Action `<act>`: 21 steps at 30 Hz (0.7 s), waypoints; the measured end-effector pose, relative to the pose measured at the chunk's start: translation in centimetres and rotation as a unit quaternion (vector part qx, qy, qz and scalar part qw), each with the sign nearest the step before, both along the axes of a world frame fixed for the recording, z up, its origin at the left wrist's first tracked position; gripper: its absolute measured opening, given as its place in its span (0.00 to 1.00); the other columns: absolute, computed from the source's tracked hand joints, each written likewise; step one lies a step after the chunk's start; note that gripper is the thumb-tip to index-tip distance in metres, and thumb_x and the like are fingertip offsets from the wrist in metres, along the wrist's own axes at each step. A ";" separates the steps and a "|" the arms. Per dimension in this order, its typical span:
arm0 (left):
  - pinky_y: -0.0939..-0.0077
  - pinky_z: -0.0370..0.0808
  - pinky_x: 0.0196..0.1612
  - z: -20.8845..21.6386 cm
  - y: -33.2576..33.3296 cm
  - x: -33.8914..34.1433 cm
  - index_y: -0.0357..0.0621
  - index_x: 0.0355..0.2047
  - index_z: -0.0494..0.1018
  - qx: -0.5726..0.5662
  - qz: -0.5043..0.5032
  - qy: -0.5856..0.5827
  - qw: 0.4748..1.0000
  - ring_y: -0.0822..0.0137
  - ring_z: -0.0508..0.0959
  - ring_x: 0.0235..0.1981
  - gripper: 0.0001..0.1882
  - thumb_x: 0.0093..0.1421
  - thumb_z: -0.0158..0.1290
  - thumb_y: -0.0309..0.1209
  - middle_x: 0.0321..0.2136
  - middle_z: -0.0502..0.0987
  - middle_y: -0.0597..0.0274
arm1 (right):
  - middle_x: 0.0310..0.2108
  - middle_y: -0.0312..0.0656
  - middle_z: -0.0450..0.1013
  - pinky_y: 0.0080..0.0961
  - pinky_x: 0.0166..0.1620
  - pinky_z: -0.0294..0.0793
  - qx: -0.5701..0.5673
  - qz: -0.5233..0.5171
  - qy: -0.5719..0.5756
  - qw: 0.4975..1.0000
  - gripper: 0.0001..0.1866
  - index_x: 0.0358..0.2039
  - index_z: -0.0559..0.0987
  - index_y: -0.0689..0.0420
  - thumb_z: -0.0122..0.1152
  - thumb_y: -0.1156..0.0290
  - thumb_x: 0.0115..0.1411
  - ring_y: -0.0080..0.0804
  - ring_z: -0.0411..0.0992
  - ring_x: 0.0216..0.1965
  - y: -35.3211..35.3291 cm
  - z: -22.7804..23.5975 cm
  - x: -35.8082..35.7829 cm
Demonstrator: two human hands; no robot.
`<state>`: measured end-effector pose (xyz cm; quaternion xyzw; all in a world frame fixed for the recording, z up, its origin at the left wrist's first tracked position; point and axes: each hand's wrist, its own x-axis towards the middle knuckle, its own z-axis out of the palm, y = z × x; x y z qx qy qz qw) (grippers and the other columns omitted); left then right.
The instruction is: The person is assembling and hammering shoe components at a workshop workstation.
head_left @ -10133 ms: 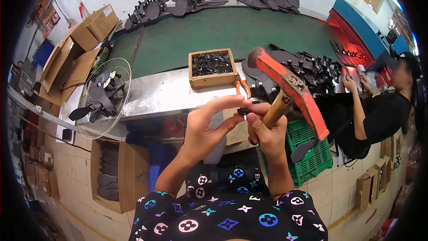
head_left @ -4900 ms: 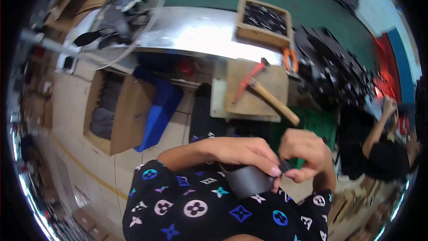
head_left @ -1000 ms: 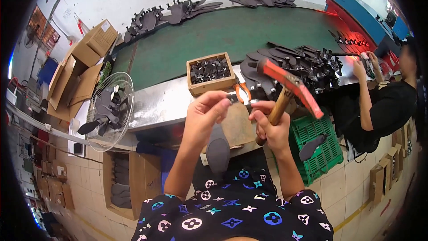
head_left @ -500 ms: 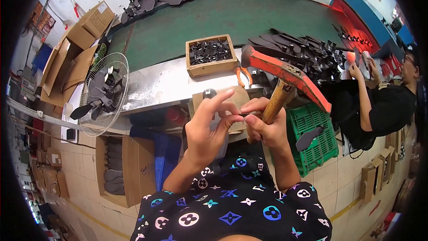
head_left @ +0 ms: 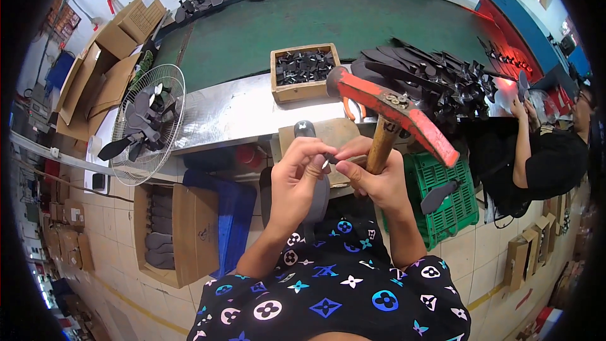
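Note:
My left hand (head_left: 295, 173) pinches a small black piece with a shiny metal pin (head_left: 327, 160) between thumb and fingers. The fingertips of my right hand (head_left: 375, 180) meet the left's at the same piece. My right hand also grips the wooden handle of a hammer (head_left: 394, 102), its worn red head raised above the hand. Below and beyond my hands is a light wooden block (head_left: 341, 134); a black round-topped part with a pale mark (head_left: 305, 129) stands at it. Partly behind my left hand shows a dark grey sole (head_left: 319, 199).
A wooden box (head_left: 297, 93) of small black pieces and orange-handled pliers (head_left: 353, 110) lie on the metal bench edge. Heeled soles (head_left: 435, 82) pile at right. Left is a wire fan guard (head_left: 148, 125) holding soles; below are a carton (head_left: 201, 233) and green crate (head_left: 470, 199). A co-worker (head_left: 555, 158) sits at right.
The left fingers, spread before, have curled in around the small black piece, which now shows its metal. The hammer has dipped slightly left with my right hand. The co-worker's hands have shifted right.

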<state>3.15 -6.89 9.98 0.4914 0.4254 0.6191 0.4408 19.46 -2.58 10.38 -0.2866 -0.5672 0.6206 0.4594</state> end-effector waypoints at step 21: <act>0.62 0.73 0.47 -10.2 7.7 -4.7 0.37 0.40 0.77 0.006 0.136 0.326 0.935 0.50 0.78 0.43 0.13 0.56 0.62 0.28 0.38 0.80 0.48 | 0.36 0.36 0.77 0.13 0.23 0.64 0.042 0.014 -0.163 0.986 0.09 0.40 0.79 0.63 0.65 0.75 0.60 0.12 0.68 0.22 6.6 -4.2 -1.9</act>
